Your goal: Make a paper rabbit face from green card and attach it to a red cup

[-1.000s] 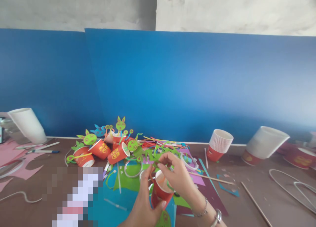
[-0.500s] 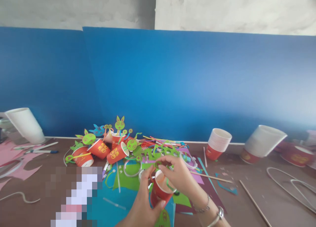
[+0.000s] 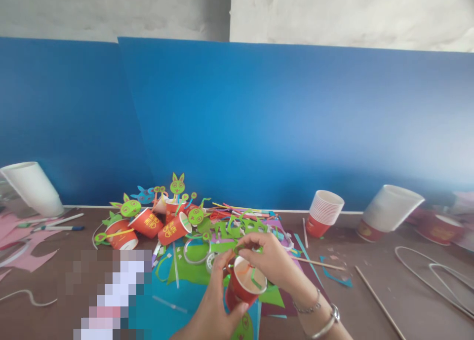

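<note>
While the left hand [image 3: 217, 295] steadies it from the side, a red paper cup [image 3: 239, 294] tilts slightly over the blue paper [image 3: 159, 293] on the counter [image 3: 314, 315]. It has a white rim and a pale inside, where a bent green straw [image 3: 258, 279] and an orange strip [image 3: 242, 271] show. The left grip is closed round the cup, thumb on the near wall. Above the far rim, the right hand [image 3: 263, 256] has thumb and forefinger pressed together on a small dark green piece [image 3: 238, 249], mostly hidden by the fingers. A green cutout [image 3: 243, 328] with drawn lines sits just below the cup; whether it is attached, I cannot tell.

Green paper scraps [image 3: 242, 226] and a clear tape roll [image 3: 197, 251] crowd the space behind the hands. To the left, red cups bearing green animal faces [image 3: 177, 184] lie bunched together. On the right stand a stack of cups [image 3: 326, 214] and, farther over, a tilted white stack [image 3: 392, 209], with a thin wooden stick [image 3: 379, 300] nearer. A blue partition [image 3: 237, 123] closes off the back.
</note>
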The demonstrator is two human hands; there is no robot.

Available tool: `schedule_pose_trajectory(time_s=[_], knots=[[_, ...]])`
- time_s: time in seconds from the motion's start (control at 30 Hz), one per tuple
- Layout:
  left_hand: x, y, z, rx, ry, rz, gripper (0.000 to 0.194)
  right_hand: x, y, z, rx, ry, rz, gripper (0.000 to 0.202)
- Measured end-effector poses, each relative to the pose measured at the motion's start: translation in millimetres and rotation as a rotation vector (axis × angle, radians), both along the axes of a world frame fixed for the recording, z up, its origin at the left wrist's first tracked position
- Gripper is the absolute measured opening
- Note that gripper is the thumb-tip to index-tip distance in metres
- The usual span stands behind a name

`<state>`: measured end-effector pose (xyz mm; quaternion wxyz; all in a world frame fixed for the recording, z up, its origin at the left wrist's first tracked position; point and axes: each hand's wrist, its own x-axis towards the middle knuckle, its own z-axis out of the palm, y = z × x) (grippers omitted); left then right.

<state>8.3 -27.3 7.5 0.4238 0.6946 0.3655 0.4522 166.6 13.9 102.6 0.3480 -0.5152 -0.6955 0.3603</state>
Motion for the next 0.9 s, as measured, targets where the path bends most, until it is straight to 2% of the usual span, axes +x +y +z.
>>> schedule_pose_trajectory(time_s=[0.33,0.5,0.7,0.8,0.9], knots=[[2,0,-0.1,-0.067,-0.029,-0.003,0.084,-3,-7,6.0,0.086,-0.093,-0.032,0.015],[6,-1,2.6,-0.188,-0.152,0.082,0.09,-3,-8,3.0,0.194,-0.141,-0.067,0.045],[6,5,4.3,-0.249,-0.289,0.169,0.094,8,-8,12.0,0.398,-0.079,-0.24,0.029],[4,10,4.0,-0.259,-0.325,0.202,0.095,17,-2,11.7,0.312,-0.052,-0.276,0.028],[4,13,2.9,-0.257,-0.377,0.24,0.099,23,7,2.3,0.096,-0.033,-0.231,0.04]])
